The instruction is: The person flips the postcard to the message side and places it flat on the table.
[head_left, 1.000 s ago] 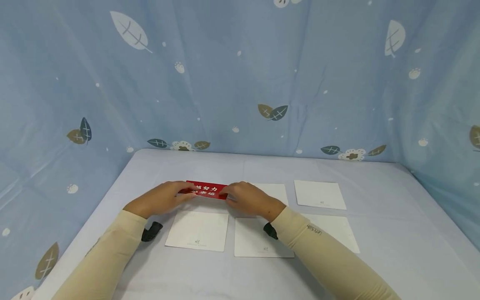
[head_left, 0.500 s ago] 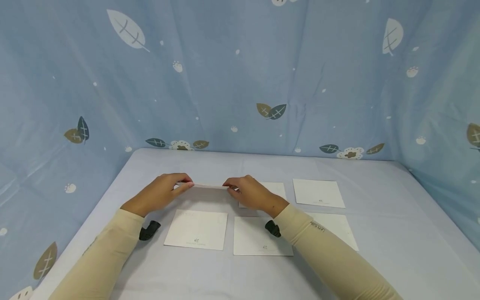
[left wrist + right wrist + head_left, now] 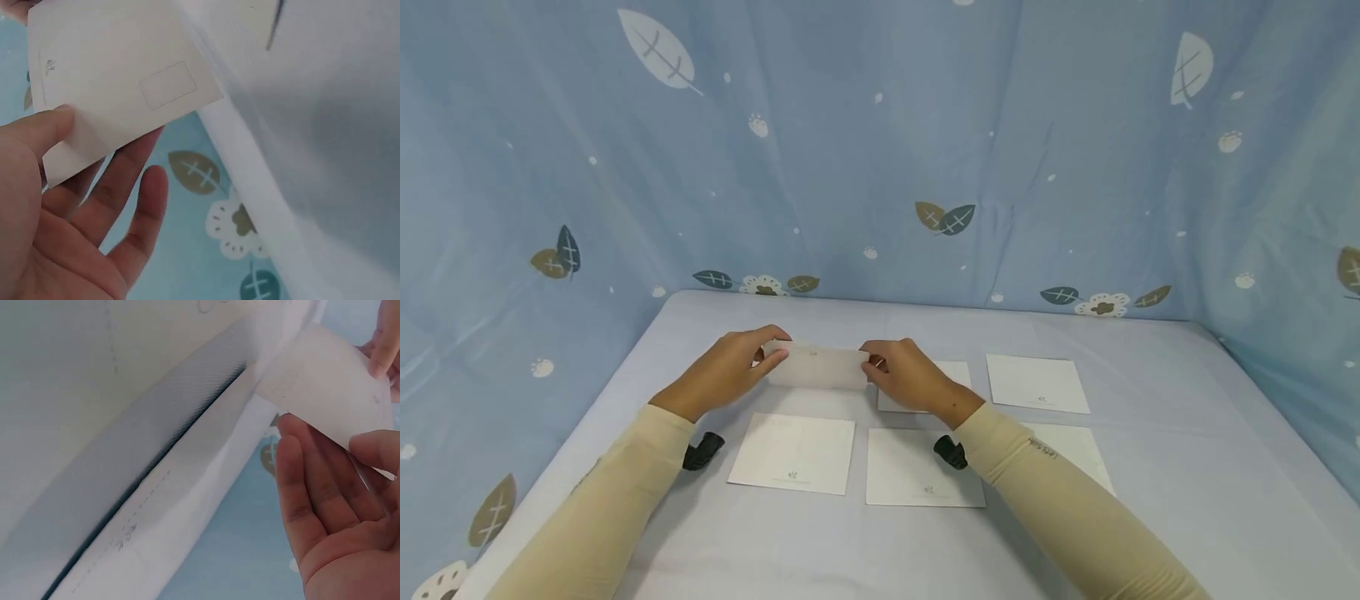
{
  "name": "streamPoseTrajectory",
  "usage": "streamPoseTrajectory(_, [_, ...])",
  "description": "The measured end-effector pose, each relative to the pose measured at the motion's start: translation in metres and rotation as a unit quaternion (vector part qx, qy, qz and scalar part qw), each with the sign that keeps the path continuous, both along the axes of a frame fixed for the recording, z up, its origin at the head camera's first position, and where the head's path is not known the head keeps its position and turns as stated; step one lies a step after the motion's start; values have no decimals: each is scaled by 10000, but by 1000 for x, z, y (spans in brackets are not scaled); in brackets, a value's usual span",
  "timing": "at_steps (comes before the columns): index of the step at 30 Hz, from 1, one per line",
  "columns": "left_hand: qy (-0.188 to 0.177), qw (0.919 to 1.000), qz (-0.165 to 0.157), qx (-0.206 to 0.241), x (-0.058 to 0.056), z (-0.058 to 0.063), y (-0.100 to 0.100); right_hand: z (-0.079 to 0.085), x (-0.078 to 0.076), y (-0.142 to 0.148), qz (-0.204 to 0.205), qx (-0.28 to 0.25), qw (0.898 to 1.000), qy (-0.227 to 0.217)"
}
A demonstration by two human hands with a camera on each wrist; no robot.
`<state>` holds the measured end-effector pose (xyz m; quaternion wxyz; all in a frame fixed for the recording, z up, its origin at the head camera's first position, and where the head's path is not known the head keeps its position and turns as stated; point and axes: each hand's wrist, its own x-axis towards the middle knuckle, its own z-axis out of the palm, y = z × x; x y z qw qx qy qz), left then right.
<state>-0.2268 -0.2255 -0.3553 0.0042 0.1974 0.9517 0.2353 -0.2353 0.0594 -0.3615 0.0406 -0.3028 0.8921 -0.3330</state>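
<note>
A postcard (image 3: pixel 817 367) is held up near the back left of the table, its white back towards the head camera. My left hand (image 3: pixel 724 368) pinches its left end, thumb on the white back and fingers behind. At the opposite end my right hand (image 3: pixel 917 379) pinches it likewise. The left wrist view shows a printed stamp box on the postcard (image 3: pixel 119 75) and a small mark near the held edge. In the right wrist view, both thumbs press on the postcard (image 3: pixel 325 381). Its front is turned away.
Several white cards lie on the pale tablecloth (image 3: pixel 760 542), among them a front left card (image 3: pixel 793 454), a front middle card (image 3: pixel 910 479) and a back right card (image 3: pixel 1037 383). My right forearm partly covers another card (image 3: pixel 1078 450). A blue leaf-patterned curtain (image 3: pixel 850 150) surrounds the table.
The postcard's red, lettered front faced the head camera a second ago. It has tipped through edge-on, and now its white back shows. Both hands have risen slightly.
</note>
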Motion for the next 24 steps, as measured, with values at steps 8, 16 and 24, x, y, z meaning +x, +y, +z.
streamPoseTrajectory(8, [-375,9984,264,330,-8,-4,6,-1,-2,-2,-201,-228,9990,-324])
streamPoseTrajectory(16, [-769,9955,387,401,-17,-11,10,-3,-2,-3,-152,-296,9977,-588])
streamPoseTrajectory(24, [-1115,9927,444,92,-24,-15,12,-8,6,-8,61,799,9964,-281])
